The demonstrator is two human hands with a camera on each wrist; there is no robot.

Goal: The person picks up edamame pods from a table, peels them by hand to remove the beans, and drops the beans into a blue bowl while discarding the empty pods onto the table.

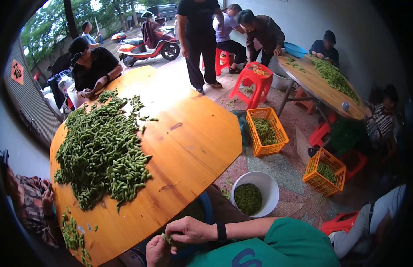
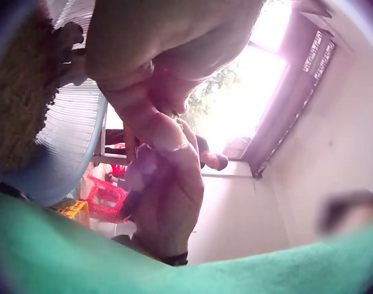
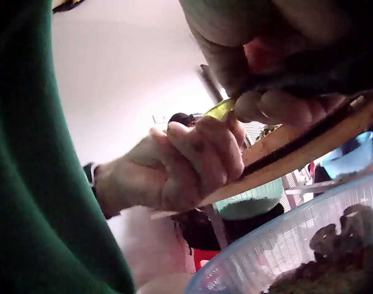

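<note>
My left hand (image 1: 157, 252) and right hand (image 1: 192, 229) meet at the near edge of the wooden table. Between their fingertips is a small green edamame pod (image 1: 167, 238), which both hands pinch. In the right wrist view the pod (image 3: 220, 109) shows yellow-green, with the curled fingers of the left hand (image 3: 195, 159) below it. Fingers hide much of the pod. Under the hands sits a blue basket (image 3: 235, 260), its contents dark in the wrist views. A large heap of edamame pods (image 1: 106, 151) covers the left part of the table (image 1: 193, 133).
A smaller pile of pods (image 1: 73, 236) lies at the table's near left corner. On the floor to the right stand a white bucket (image 1: 269, 193) and yellow crates (image 1: 282, 129) holding pods. People sit around this table and a second table (image 1: 295, 66); red stools (image 1: 255, 82) stand between.
</note>
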